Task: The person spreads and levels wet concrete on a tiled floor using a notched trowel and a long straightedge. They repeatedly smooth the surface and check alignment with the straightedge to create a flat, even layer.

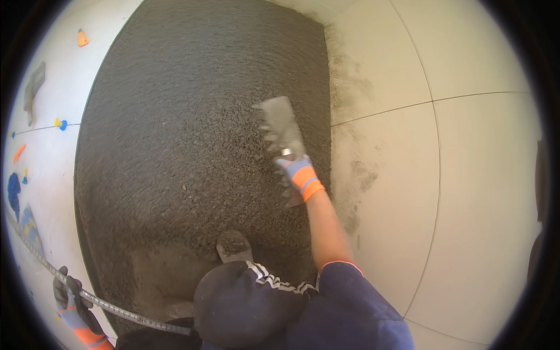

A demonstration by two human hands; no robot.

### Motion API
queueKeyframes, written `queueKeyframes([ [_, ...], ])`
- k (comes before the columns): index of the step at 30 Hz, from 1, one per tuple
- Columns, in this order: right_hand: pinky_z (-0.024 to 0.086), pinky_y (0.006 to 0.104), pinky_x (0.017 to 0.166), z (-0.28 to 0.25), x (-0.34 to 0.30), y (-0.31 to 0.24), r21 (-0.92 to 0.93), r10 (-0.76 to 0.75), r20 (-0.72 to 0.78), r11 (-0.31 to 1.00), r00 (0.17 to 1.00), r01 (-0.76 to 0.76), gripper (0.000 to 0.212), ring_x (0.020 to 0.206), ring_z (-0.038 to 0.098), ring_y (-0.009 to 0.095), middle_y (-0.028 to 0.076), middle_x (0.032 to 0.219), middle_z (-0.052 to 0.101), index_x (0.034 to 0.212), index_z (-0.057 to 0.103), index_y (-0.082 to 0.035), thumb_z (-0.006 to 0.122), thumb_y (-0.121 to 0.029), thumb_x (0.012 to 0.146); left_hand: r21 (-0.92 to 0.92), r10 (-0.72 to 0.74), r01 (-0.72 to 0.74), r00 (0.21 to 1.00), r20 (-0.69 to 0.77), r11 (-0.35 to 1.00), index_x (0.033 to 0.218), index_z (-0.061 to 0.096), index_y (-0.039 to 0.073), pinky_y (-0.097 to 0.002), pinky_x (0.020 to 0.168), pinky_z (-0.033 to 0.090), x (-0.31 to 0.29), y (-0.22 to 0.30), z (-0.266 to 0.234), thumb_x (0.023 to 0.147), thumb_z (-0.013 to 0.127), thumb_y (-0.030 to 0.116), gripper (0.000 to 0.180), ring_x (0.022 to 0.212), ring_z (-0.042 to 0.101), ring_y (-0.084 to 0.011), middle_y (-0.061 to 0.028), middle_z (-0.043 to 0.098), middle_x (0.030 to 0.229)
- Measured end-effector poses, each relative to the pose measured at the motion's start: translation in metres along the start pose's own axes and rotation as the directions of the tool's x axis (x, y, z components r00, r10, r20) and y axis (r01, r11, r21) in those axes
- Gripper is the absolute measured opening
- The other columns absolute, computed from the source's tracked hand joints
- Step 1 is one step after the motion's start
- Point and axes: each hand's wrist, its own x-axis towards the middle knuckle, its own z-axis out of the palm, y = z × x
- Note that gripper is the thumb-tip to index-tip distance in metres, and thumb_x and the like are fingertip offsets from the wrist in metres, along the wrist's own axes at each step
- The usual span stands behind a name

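My right hand (299, 172), in a grey and orange work glove, is closed round the handle of a notched trowel (281, 123). The blade lies along the right part of a dark, crumbly mortar bed (175, 111), its toothed edge facing left and slightly smeared by motion. At the lower left, my left hand (71, 300) wears a similar glove with dark fingers. Those fingers are wrapped about a long marked measuring tape (125, 314) that slants from the left rim down toward my legs. The tape's near end is hidden by my clothing.
Large pale tiles (385, 157) with dusty grey smudges border the mortar on the right. White tiles (52, 192) on the left carry blue and yellow tile-levelling pieces (62, 124), a grey hand tool (34, 90) and orange scraps (83, 38). My shoe (234, 245) stands on the mortar.
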Motion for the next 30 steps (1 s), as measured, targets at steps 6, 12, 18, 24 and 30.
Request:
queueKeyframes([
  [6,0.042,0.039,0.07,-0.031,-0.004,0.061,-0.021,0.061,-0.344,0.997,0.937,-0.073,0.031,0.08,0.053,0.029,0.017,0.087,0.054,0.091,0.049,0.0,0.052,-0.024,0.071,-0.052,0.008,-0.005,0.999,0.045,0.999,0.108,0.043,-0.003,-0.0148,0.032,0.026,0.009,-0.007,-0.002,0.079,0.054,0.016,0.036,0.036,0.035,-0.0048,-0.0021,0.046,0.062],
  [12,0.044,0.0343,0.049,0.032,-0.113,0.082,0.679,0.256,-0.4,0.727,0.88,0.097,0.016,0.051,0.05,0.022,0.011,0.064,0.049,0.082,0.047,-0.001,0.051,-0.012,0.072,-0.054,0.024,-0.017,0.989,0.144,0.998,0.108,0.042,-0.003,-0.0168,0.028,0.03,0.024,-0.017,-0.004,0.079,0.054,0.015,0.037,0.031,0.038,-0.0078,-0.0046,0.048,0.061],
  [18,0.045,0.0406,0.071,0.073,-0.155,0.08,0.999,0.531,-0.018,0.048,0.847,-0.009,0.02,0.079,0.051,0.027,0.013,0.083,0.048,0.092,0.043,-0.003,0.049,-0.015,0.077,0.004,0.025,-0.026,0.98,0.196,1.0,0.108,0.041,-0.003,-0.0176,0.026,0.031,0.039,-0.032,-0.012,0.079,0.054,0.015,0.036,0.03,0.039,-0.009,-0.006,0.049,0.061],
  [24,0.038,0.0449,0.088,0.077,-0.165,0.099,0.971,0.241,0.131,-0.227,0.962,-0.076,0.032,0.097,0.043,0.029,0.014,0.104,0.038,0.101,0.034,-0.001,0.048,-0.013,0.074,0.002,0.034,-0.035,0.976,0.214,0.999,0.108,0.041,-0.002,-0.0178,0.026,0.032,0.044,-0.036,-0.019,0.079,0.054,0.016,0.037,0.03,0.04,-0.0098,-0.0064,0.05,0.06],
  [30,0.036,0.0449,0.09,0.07,-0.13,0.092,0.959,0.174,0.096,-0.279,0.98,-0.044,0.018,0.093,0.047,0.031,0.014,0.092,0.046,0.088,0.042,0.0,0.044,-0.008,0.072,0.055,0.049,-0.065,0.969,0.243,0.996,0.11,0.042,0.003,-0.0205,0.024,0.033,0.046,-0.038,-0.022,0.08,0.053,0.022,0.037,0.029,0.042,-0.0121,-0.0042,0.051,0.059],
])
